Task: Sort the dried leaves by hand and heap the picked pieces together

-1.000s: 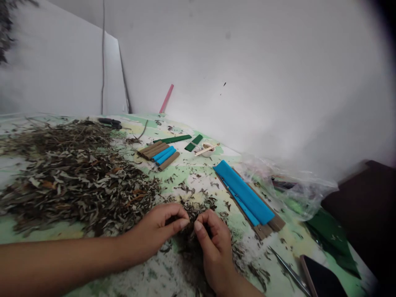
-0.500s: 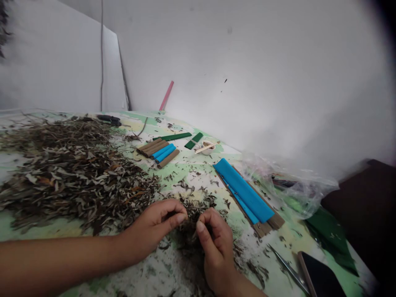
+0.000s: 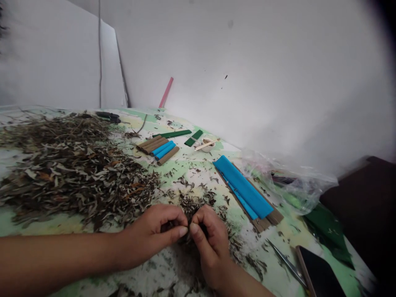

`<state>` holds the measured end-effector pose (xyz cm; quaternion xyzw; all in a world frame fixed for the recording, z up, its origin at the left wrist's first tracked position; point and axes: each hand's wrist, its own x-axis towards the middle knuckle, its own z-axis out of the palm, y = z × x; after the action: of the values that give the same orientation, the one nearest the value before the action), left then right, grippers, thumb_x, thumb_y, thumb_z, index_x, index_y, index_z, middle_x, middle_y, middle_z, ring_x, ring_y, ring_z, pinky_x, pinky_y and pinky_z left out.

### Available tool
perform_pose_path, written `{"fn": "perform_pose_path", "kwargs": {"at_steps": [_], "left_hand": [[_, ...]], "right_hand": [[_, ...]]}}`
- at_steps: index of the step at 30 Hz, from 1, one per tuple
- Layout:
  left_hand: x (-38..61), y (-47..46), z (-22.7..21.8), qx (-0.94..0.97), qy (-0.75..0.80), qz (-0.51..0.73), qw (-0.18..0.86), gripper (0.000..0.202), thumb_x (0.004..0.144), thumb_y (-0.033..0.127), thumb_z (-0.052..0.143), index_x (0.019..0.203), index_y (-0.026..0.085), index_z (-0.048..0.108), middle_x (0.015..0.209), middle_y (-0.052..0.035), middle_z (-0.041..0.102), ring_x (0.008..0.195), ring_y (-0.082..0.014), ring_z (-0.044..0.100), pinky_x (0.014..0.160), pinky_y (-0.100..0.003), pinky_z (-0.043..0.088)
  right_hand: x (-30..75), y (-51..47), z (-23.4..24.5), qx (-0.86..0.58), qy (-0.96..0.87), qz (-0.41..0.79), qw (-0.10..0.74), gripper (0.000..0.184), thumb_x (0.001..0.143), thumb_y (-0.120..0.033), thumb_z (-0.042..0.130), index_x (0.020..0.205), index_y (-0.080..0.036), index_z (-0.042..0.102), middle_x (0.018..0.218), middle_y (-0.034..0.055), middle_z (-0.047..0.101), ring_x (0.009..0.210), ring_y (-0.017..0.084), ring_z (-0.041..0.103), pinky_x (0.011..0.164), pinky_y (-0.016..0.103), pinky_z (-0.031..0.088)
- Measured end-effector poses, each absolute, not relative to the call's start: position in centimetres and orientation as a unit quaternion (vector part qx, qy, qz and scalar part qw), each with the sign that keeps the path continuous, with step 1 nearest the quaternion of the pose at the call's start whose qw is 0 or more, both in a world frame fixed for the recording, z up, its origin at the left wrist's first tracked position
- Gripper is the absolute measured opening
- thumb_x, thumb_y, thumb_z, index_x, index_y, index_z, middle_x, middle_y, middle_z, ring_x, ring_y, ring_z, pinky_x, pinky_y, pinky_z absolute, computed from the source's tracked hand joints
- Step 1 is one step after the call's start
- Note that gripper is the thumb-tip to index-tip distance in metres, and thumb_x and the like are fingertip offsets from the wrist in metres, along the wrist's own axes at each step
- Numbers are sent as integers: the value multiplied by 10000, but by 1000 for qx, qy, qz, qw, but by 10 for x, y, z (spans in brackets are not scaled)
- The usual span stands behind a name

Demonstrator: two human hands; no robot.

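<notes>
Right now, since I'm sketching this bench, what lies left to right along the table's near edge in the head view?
Left hand → right hand → thin metal tool → phone.

The stack of sheets (image 3: 244, 187) lies on the bench (image 3: 46, 225). Left of it spreads the heap of leaves (image 3: 71, 165). Behind it to the left lie the bundle of tubes (image 3: 157, 148) and the small cup (image 3: 206, 144). The plastic bag (image 3: 287, 181) lies just to its right. Before it lie the metal tool (image 3: 286, 264) and the phone (image 3: 318, 276). Before it to the left, the left hand (image 3: 154, 233) and right hand (image 3: 210, 243) meet on a clump of leaves (image 3: 193, 206).
</notes>
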<state>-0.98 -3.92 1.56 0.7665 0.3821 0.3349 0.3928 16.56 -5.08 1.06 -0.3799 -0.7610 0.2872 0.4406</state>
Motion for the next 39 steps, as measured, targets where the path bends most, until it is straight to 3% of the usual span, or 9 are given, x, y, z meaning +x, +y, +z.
{"fn": "perform_pose_path", "kwargs": {"at_steps": [11,16,21,24,28,35,39], "left_hand": [[-14,-40,13,750,325,352,456,236,816,378,530,688,186,577,605,25,498,588,-115,462,548,-203,354],[-21,-48,31,816,226,282,451,298,825,361,483,590,192,552,616,-29,543,637,-160,521,635,-255,433],[-18,-53,36,797,205,338,456,270,814,309,513,572,190,533,781,-64,614,740,-175,584,700,-268,467],[-14,-47,27,778,234,377,445,264,795,311,568,574,177,514,745,-36,584,692,-143,550,648,-241,433],[-10,-41,16,755,283,382,451,202,732,370,666,755,186,587,759,-6,550,619,-107,454,538,-203,351],[-13,-46,20,784,249,360,441,75,750,173,572,679,182,550,729,-17,577,684,-134,537,625,-224,420],[-16,-53,32,836,204,296,415,95,709,107,512,655,184,522,758,-55,616,752,-176,575,722,-263,457]], "right_hand": [[168,-52,16,-320,-778,281,462,190,879,-276,424,707,-197,444,673,-7,431,673,142,431,650,299,331],[168,-51,14,-310,-758,284,499,256,913,-324,375,689,-203,406,649,-10,412,647,139,416,630,296,330],[166,-50,14,-294,-773,234,511,276,913,-355,399,685,-203,429,626,-6,436,620,138,425,609,298,335],[165,-50,16,-278,-788,210,508,284,916,-365,400,687,-202,442,620,-1,461,622,140,449,612,304,347],[165,-49,16,-265,-809,186,490,289,920,-381,387,698,-205,448,616,-1,477,628,144,471,635,317,354],[166,-50,18,-281,-803,214,480,294,916,-367,384,683,-203,457,619,-3,475,626,142,462,640,309,353],[178,-33,29,-443,-752,233,429,293,922,-367,365,735,-199,516,705,21,519,689,161,484,630,296,369]]}}
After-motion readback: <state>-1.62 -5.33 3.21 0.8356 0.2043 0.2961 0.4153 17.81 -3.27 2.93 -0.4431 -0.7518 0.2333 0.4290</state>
